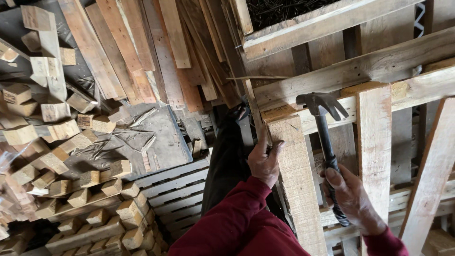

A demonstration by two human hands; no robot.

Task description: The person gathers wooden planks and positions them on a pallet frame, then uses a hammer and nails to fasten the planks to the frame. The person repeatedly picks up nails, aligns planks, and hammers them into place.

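My right hand [353,199] grips the black twisted handle of a claw hammer [322,118]. Its dark head hangs just above the top end of a pale wooden plank [296,185]. That plank belongs to a pallet [379,66] of rough boards in front of me. My left hand [264,161] grips the left edge of the same plank, with a thin splintered strip [253,109] running up from the fingers. Both sleeves are dark red.
A pile of small wooden blocks [61,156] fills the left side. Long reddish planks [142,47] lean at the top middle. A grey slatted pallet [175,189] lies below them. More pallet boards [433,175] stand at the right.
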